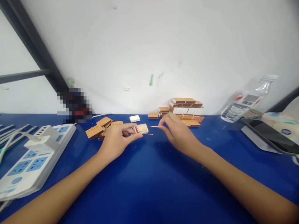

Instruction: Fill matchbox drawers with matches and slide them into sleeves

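Note:
My left hand (118, 138) rests on the blue table (149, 180), fingers closed around an open matchbox tray (141, 128) filled with red-tipped matches. My right hand (175, 130) is just to the right of it and pinches a single match (154, 126), its red tip pointing left toward the tray. Another loose match (148, 134) lies on the table below the tray. A small heap of brown matchboxes (99, 128) sits behind my left hand. A neat stack of matchboxes (185, 109) stands against the wall behind my right hand.
A white power strip (30, 158) with a plugged-in adapter lies at the left. A clear water bottle (245, 101) lies tilted at the right, beside a dark tablet (268, 135). A small white box (135, 118) and a lone matchbox (153, 115) sit near the wall.

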The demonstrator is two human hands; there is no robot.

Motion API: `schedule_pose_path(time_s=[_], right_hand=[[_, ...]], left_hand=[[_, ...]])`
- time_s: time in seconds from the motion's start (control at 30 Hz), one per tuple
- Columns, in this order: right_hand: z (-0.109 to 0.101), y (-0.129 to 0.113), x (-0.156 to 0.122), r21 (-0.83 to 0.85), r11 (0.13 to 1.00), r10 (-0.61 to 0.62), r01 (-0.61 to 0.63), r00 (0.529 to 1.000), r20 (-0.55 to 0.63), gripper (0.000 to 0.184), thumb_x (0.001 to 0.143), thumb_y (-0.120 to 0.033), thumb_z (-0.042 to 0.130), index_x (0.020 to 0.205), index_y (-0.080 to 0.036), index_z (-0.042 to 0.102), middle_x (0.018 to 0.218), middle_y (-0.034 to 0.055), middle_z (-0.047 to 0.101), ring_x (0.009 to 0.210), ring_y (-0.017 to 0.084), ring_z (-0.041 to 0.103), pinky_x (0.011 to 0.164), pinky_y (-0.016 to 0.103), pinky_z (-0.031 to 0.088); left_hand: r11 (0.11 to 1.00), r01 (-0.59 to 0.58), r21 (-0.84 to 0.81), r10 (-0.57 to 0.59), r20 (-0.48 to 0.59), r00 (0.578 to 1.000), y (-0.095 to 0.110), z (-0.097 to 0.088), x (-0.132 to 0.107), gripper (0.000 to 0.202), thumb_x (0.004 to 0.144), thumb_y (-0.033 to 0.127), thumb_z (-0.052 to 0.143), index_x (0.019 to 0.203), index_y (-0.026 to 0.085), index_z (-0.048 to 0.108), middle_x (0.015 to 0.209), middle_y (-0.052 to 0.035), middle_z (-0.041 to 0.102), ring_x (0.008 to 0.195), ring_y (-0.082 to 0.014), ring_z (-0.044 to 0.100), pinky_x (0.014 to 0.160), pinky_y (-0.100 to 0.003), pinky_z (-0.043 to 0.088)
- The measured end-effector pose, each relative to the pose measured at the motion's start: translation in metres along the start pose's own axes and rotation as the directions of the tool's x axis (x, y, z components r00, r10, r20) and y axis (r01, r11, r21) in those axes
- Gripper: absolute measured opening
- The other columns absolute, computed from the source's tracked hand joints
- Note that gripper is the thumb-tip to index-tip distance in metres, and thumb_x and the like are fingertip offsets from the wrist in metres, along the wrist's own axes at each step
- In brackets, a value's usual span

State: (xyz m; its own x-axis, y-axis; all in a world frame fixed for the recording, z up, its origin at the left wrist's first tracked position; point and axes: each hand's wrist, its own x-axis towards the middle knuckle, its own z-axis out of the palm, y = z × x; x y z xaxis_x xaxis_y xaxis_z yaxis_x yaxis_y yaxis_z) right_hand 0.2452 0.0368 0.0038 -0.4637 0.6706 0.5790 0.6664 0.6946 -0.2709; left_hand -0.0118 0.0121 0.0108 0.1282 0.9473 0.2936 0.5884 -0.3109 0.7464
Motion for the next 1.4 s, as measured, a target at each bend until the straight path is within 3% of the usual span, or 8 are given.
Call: schedule_pose_path(time_s=[0.13, 0.3, 0.53, 0.67, 0.8, 0.93, 1.03, 1.4], right_hand=[[0.000, -0.016, -0.002, 0.033, 0.998, -0.053, 0.053, 0.998, -0.018, 0.010, 0.106, -0.020, 0.049, 0.099, -0.022, 0.056, 0.103, 0.0100, 0.061, 0.099, 0.026, 0.057, 0.089, 0.044, 0.051], [0.003, -0.028, -0.005, -0.012, 0.993, -0.120, 0.121, 0.991, 0.051, 0.012, 0.106, -0.018, 0.047, 0.099, -0.021, 0.057, 0.106, 0.0116, 0.062, 0.100, 0.026, 0.058, 0.089, 0.043, 0.051], [0.016, -0.005, -0.002, 0.171, 0.979, 0.110, -0.114, 0.993, 0.028, 0.003, 0.101, -0.020, 0.060, 0.101, -0.021, 0.063, 0.102, 0.0058, 0.063, 0.090, 0.020, 0.060, 0.081, 0.036, 0.050], [0.035, 0.002, 0.001, 0.121, 0.979, 0.141, -0.163, 0.976, 0.168, 0.007, 0.097, -0.025, 0.070, 0.101, -0.020, 0.067, 0.102, 0.0065, 0.063, 0.096, 0.023, 0.059, 0.086, 0.038, 0.050], [0.037, 0.003, 0.002, 0.035, 0.989, 0.134, -0.145, 0.967, 0.217, 0.009, 0.100, -0.020, 0.065, 0.091, -0.018, 0.064, 0.098, 0.0074, 0.064, 0.094, 0.024, 0.057, 0.086, 0.039, 0.049], [0.021, 0.001, -0.001, 0.050, 0.992, 0.109, -0.112, 0.992, 0.059, 0.012, 0.103, -0.018, 0.058, 0.091, -0.020, 0.060, 0.097, 0.0074, 0.063, 0.093, 0.024, 0.057, 0.084, 0.040, 0.049], [0.012, -0.006, -0.002, 0.122, 0.991, 0.060, -0.050, 0.995, -0.075, 0.009, 0.104, -0.020, 0.057, 0.096, -0.021, 0.059, 0.100, 0.0073, 0.062, 0.096, 0.024, 0.058, 0.086, 0.040, 0.049], [0.021, -0.020, -0.006, 0.111, 0.990, -0.081, 0.083, 0.996, -0.023, 0.008, 0.106, -0.021, 0.054, 0.099, -0.021, 0.057, 0.102, 0.0094, 0.063, 0.097, 0.025, 0.055, 0.087, 0.043, 0.051]], left_hand=[[0.997, -0.049, -0.054, 0.053, 0.079, 0.995, 0.002, 0.005, -0.005, 0.046, 0.080, 0.043, 0.086, 0.122, 0.024, 0.079, 0.085, -0.0018, 0.082, 0.064, -0.0156, 0.063, 0.064, -0.029, 0.051], [0.995, -0.060, -0.083, 0.067, 0.082, 0.994, 0.002, 0.008, -0.007, 0.045, 0.079, 0.042, 0.087, 0.121, 0.026, 0.080, 0.082, 0.0000, 0.082, 0.061, -0.0138, 0.060, 0.064, -0.028, 0.052], [0.984, 0.066, -0.168, -0.063, 0.025, 0.998, 0.003, 0.005, -0.002, 0.047, 0.080, 0.046, 0.085, 0.119, 0.020, 0.079, 0.084, -0.0026, 0.082, 0.063, -0.0137, 0.062, 0.060, -0.027, 0.050], [0.966, 0.146, -0.213, -0.155, -0.027, 0.988, 0.006, 0.001, 0.001, 0.050, 0.080, 0.046, 0.084, 0.120, 0.016, 0.078, 0.079, -0.0044, 0.081, 0.058, -0.0138, 0.062, 0.052, -0.025, 0.046], [0.975, 0.126, -0.181, -0.134, -0.034, 0.990, 0.003, 0.000, 0.003, 0.050, 0.082, 0.046, 0.082, 0.122, 0.016, 0.077, 0.083, -0.0058, 0.082, 0.062, -0.0157, 0.065, 0.058, -0.027, 0.050], [0.992, 0.097, -0.084, -0.099, -0.025, 0.995, -0.004, 0.004, 0.001, 0.050, 0.081, 0.046, 0.084, 0.121, 0.018, 0.079, 0.089, -0.0052, 0.083, 0.076, -0.0201, 0.073, 0.074, -0.032, 0.056], [0.996, 0.046, -0.070, -0.043, 0.048, 0.998, -0.003, 0.008, -0.003, 0.049, 0.080, 0.041, 0.085, 0.124, 0.021, 0.078, 0.088, -0.0024, 0.083, 0.075, -0.0189, 0.072, 0.072, -0.030, 0.055], [0.994, -0.093, -0.056, 0.097, 0.080, 0.992, 0.002, 0.011, -0.009, 0.044, 0.081, 0.042, 0.086, 0.121, 0.024, 0.080, 0.083, 0.0006, 0.082, 0.062, -0.0130, 0.061, 0.064, -0.027, 0.051]])
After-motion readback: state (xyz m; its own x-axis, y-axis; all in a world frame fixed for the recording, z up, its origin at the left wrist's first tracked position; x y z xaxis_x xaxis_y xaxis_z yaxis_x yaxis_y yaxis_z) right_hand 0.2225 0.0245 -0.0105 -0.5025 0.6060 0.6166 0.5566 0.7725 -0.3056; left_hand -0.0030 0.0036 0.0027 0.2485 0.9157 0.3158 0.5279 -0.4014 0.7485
